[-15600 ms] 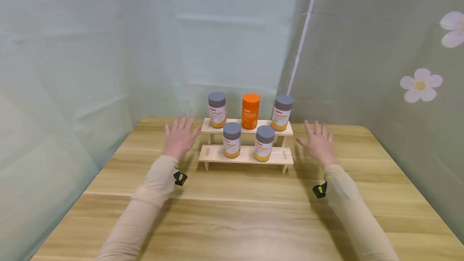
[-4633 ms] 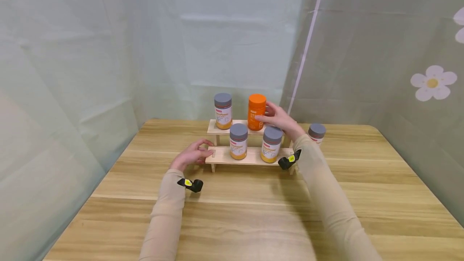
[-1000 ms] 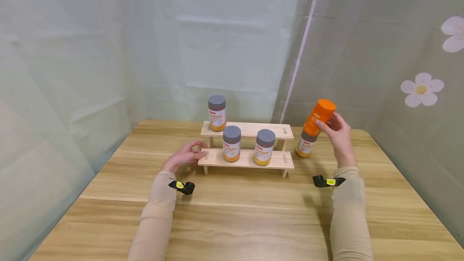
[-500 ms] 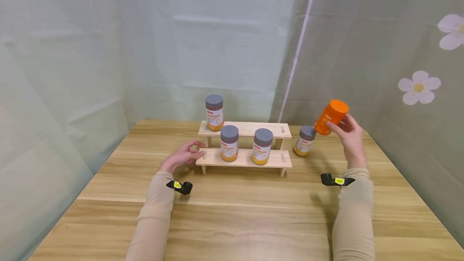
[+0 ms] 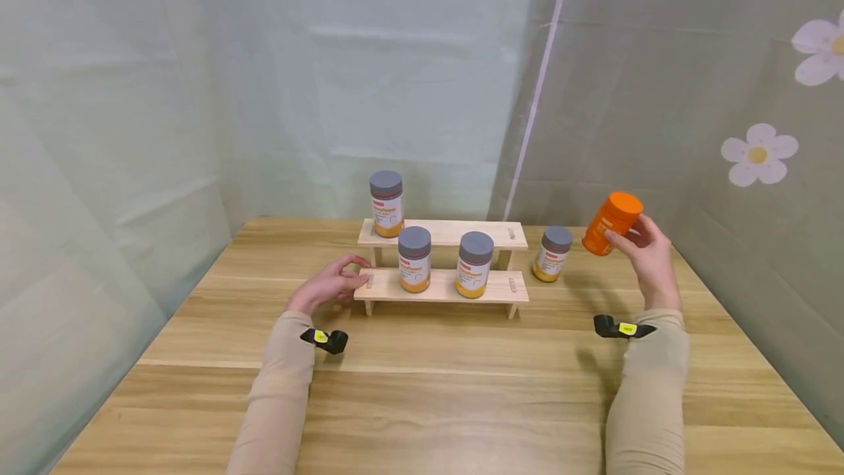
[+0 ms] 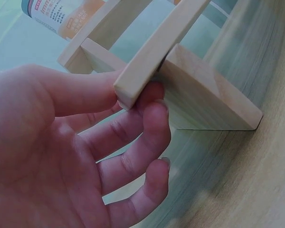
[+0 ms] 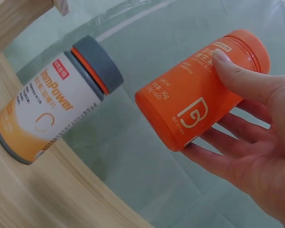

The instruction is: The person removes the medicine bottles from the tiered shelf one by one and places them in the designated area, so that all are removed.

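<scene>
My right hand (image 5: 631, 234) grips an orange bottle (image 5: 610, 223), tilted, in the air at the table's right side. In the right wrist view the thumb lies on the orange bottle (image 7: 199, 95) and the fingers curl under it. A grey-lidded bottle (image 5: 554, 253) stands on the table beside it, also seen as the grey-lidded bottle (image 7: 52, 109). My left hand (image 5: 343, 281) pinches the left end of the lower shelf of a two-step wooden rack (image 5: 511, 286). At the wrist the board end (image 6: 133, 90) sits between thumb and curled fingers (image 6: 152, 118).
One grey-lidded bottle (image 5: 386, 204) stands at the left of the rack's top step, two more (image 5: 414, 259) (image 5: 475, 264) on the lower step. Pale curtains close off the back and both sides. The wooden table (image 5: 428, 387) stretches toward me.
My right hand has carried the orange bottle farther right, away from the rack and past the grey-lidded bottle on the table. My left hand stays on the rack's end.
</scene>
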A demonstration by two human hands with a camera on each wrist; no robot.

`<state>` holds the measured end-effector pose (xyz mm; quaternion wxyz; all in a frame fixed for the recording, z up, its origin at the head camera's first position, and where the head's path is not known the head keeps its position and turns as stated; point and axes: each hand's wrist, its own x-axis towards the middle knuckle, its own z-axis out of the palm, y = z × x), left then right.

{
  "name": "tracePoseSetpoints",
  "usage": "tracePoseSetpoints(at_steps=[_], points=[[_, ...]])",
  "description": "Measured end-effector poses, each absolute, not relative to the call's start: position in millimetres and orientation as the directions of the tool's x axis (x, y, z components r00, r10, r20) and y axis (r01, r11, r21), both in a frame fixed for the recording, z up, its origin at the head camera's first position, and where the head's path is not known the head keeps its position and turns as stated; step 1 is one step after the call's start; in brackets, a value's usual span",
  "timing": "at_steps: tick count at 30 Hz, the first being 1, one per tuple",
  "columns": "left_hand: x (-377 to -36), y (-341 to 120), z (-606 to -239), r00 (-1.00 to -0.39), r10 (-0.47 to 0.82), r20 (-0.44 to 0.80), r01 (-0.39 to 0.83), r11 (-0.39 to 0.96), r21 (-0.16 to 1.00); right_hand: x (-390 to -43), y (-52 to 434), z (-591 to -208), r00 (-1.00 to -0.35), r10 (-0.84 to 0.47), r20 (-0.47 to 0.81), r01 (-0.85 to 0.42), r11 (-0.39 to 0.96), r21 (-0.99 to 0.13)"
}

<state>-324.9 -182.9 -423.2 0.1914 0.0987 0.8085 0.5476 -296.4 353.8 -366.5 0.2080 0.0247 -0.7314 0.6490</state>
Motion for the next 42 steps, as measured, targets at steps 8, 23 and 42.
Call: tracePoseSetpoints(at_steps=[8,23,42], points=[[-323.9,-185.2,-424.7,-0.91,0.365,-0.199,-0.047,0.385,0.922,-298.1,356.8,-375.3,-0.917,0.199,0.346,-0.308,0.198,-0.93],[-322.7,-181.2,-423.2,-0.897,0.394,-0.198,-0.045,0.366,0.93,-300.4,376.4,-405.9,-0.968,0.158,0.197,-0.158,0.232,-0.96],[-319.1,-183.0,-421.3,-0.9,0.383,-0.209,-0.061,0.364,0.93,-305.6,370.1,-422.3,-0.994,0.081,0.075,-0.039,0.381,-0.924]])
